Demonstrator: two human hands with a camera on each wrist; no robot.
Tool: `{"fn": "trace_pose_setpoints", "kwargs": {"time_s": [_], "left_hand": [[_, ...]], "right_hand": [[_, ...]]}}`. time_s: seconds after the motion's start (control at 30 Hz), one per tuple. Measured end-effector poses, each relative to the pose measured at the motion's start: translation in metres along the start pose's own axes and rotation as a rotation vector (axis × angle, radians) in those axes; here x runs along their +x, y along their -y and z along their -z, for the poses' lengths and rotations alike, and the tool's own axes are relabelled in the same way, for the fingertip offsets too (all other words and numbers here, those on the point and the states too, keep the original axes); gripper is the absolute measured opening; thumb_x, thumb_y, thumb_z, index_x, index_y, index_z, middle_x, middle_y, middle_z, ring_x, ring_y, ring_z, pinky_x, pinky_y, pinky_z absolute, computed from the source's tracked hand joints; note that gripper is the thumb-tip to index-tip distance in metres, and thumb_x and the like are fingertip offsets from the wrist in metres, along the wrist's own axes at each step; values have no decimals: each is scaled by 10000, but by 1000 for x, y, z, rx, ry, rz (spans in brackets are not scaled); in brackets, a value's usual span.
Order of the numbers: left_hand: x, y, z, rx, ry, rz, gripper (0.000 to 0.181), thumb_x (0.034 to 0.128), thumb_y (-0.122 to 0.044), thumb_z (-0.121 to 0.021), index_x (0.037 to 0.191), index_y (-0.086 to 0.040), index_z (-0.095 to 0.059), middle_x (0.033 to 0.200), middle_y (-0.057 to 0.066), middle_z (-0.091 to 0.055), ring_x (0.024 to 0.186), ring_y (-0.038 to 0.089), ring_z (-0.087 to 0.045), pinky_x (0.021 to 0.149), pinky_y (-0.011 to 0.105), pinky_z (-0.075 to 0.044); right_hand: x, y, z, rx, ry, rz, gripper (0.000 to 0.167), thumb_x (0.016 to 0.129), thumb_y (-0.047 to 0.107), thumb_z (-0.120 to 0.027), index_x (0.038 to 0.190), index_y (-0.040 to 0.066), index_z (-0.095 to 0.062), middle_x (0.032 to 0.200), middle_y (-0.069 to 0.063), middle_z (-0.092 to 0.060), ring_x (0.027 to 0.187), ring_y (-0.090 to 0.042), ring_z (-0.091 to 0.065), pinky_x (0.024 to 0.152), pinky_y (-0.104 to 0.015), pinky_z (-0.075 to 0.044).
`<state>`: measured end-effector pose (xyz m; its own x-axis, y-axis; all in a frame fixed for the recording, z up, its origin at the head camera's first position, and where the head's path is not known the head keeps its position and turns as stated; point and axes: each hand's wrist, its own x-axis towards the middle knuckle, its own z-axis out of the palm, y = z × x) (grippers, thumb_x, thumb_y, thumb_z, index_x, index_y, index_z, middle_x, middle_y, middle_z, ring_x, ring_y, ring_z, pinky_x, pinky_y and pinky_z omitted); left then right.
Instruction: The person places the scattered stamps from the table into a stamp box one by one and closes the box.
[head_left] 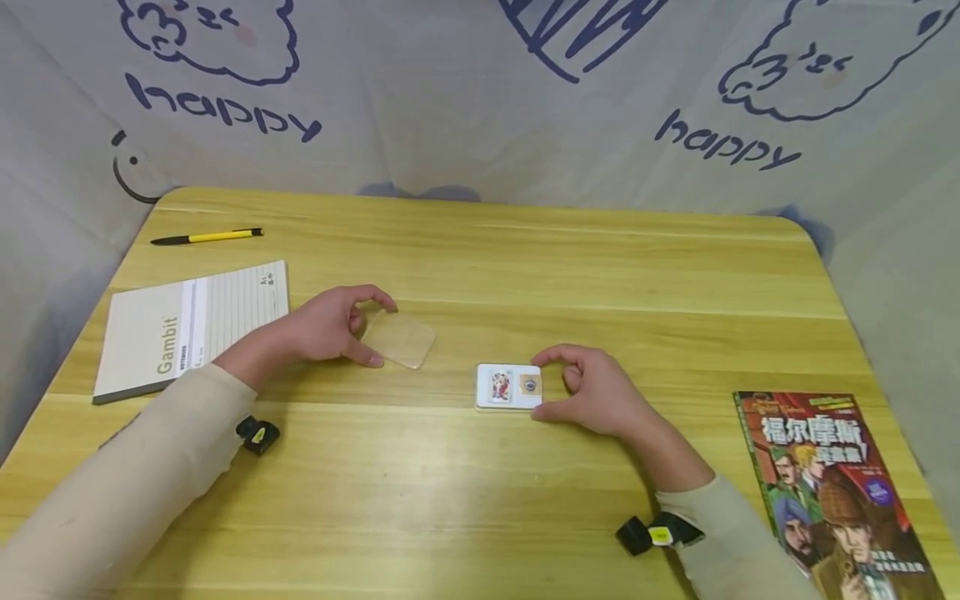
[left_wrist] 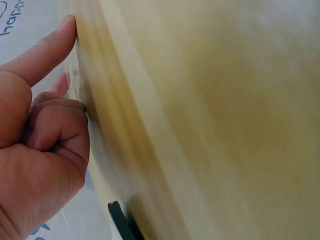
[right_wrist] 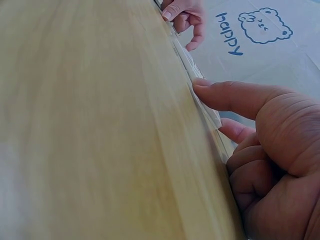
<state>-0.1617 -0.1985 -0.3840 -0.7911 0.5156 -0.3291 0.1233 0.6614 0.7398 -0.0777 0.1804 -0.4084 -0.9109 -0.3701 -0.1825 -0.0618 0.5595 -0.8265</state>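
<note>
In the head view, my left hand (head_left: 330, 325) holds a clear plastic lid (head_left: 408, 340) by its left side, thumb at the near corner and index finger at the far corner. The lid lies flat, at or close to the tabletop. To its right, a small white pack of cards (head_left: 487, 400) with two small pictures on top rests on the table. My right hand (head_left: 596, 392) grips its right end between thumb and index finger. The right wrist view shows the right thumb (right_wrist: 220, 94) against the pack's edge. In the left wrist view, the lid is mostly hidden behind the fingers.
A notebook (head_left: 150, 333) lies on the left beside my left forearm, with a yellow and black pen (head_left: 213, 237) beyond it. An illustrated book (head_left: 825, 467) lies at the right, near my right forearm. A printed cloth (head_left: 450, 100) hangs behind the wooden table (head_left: 525, 267).
</note>
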Motion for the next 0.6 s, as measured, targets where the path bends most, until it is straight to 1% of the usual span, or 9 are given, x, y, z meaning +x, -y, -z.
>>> {"fn": "trace_pose_setpoints", "kwargs": {"time_s": [0.2, 0.3, 0.47, 0.53, 0.6], "left_hand": [[0, 1, 1, 10, -8, -4, 678, 705, -164, -931, 1272, -73, -569, 593, -1, -367, 531, 168, -344, 625, 364, -377], [0, 1, 0, 14, -25, -1, 679, 692, -190, -941, 1253, -68, -577, 595, 0, -372, 540, 172, -351, 627, 367, -373], [-2, -4, -5, 29, -82, -29, 697, 669, -251, -956, 1225, -59, -582, 606, -7, -363, 555, 167, -335, 599, 350, -342], [-2, -9, -10, 11, -110, -39, 702, 668, -255, -956, 1225, -61, -577, 609, -13, -352, 551, 160, -320, 585, 340, -332], [-3, -16, -17, -20, -145, -34, 706, 665, -258, -956, 1226, -65, -573, 620, -12, -346, 558, 162, -316, 574, 334, -320]], "right_hand": [[0, 0, -1, -3, -5, 6, 590, 677, 165, -942, 1196, 81, -676, 579, 59, -265, 522, -110, -263, 674, -340, -389], [0, 0, -1, -7, -4, 9, 587, 677, 168, -942, 1194, 80, -677, 579, 61, -260, 523, -111, -258, 669, -336, -384], [1, 0, -1, -12, -4, 5, 584, 678, 169, -941, 1192, 82, -676, 574, 68, -261, 519, -110, -259, 658, -332, -382], [1, 0, -1, -18, -5, 5, 584, 679, 171, -940, 1191, 81, -676, 572, 69, -261, 517, -109, -259, 655, -331, -381], [1, 1, 0, -20, -4, 5, 586, 679, 172, -940, 1194, 78, -674, 571, 68, -261, 518, -109, -259, 657, -330, -381]]}}
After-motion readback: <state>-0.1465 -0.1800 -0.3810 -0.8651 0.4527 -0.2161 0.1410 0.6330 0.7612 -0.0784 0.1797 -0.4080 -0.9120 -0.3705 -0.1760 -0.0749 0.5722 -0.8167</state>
